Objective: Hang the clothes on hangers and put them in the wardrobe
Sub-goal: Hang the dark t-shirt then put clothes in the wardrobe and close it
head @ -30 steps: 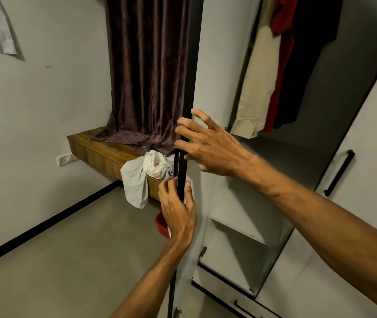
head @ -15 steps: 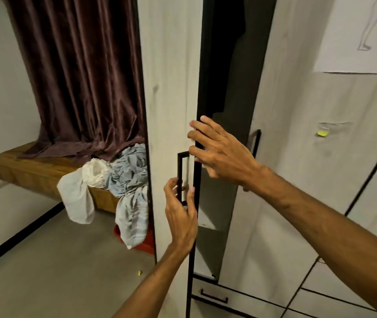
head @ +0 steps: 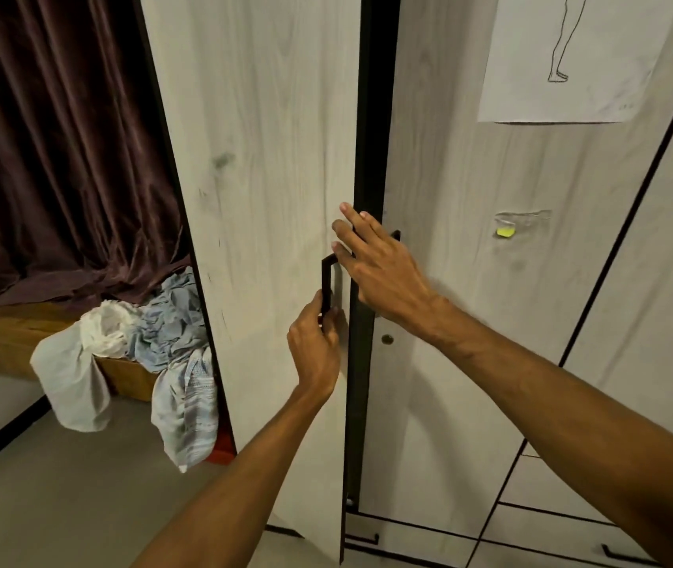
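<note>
Left hand [head: 314,346] gripping black handle [head: 326,276], right hand [head: 384,268] on woodgrain door [head: 269,157]

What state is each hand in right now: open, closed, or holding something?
Left hand: closed round the black door handle, near its lower end.
Right hand: open, straight fingers against the wardrobe door.

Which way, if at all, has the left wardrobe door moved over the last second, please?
Yes. The left door has swung closed toward the wardrobe's bottom drawer; only a narrow dark gap remains.
</note>
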